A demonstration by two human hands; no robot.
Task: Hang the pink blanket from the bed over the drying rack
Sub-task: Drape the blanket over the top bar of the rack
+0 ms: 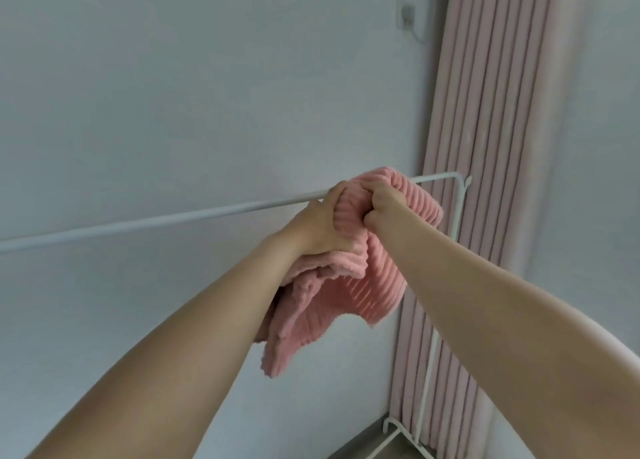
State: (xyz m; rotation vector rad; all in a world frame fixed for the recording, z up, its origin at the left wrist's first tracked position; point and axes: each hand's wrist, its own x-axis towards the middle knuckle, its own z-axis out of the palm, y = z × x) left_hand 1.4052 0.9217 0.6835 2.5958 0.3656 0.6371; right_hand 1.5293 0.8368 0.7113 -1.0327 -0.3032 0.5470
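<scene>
The pink ribbed blanket [346,295] is bunched up at the right part of the white drying rack's top bar [156,221]. Its upper fold reaches over the bar and the rest hangs down on my side. My left hand [322,223] grips the bunched fabric from the left, right at the bar. My right hand [382,204] is closed on the fabric beside it, on top. The stretch of bar behind the blanket is hidden.
A pale wall stands right behind the rack. Pink curtains [491,146] hang at the right, next to the rack's upright post [459,212] and its foot [398,427] on the floor. A wall socket with a cable [408,13] sits high up.
</scene>
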